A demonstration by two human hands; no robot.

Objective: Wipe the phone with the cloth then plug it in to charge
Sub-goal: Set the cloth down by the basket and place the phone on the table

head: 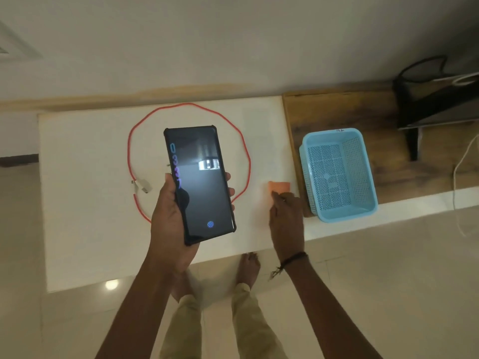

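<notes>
My left hand [168,224] grips a black phone [201,182] in a dark case, held screen-up above the white table [85,203]; its screen is lit. A small orange cloth [279,187] lies on the table near the right edge. My right hand [286,218] rests palm-down with its fingertips touching the cloth's near edge; whether it grips the cloth is unclear. A red charging cable [189,104] loops in a ring on the table behind the phone, with its white plugs [142,186] left of my left hand.
A light blue perforated plastic basket [339,174] stands on a wooden bench [337,110] to the right of the table. A black object [435,99] and a white wire [456,182] are at the far right. My bare feet stand on the tiled floor below.
</notes>
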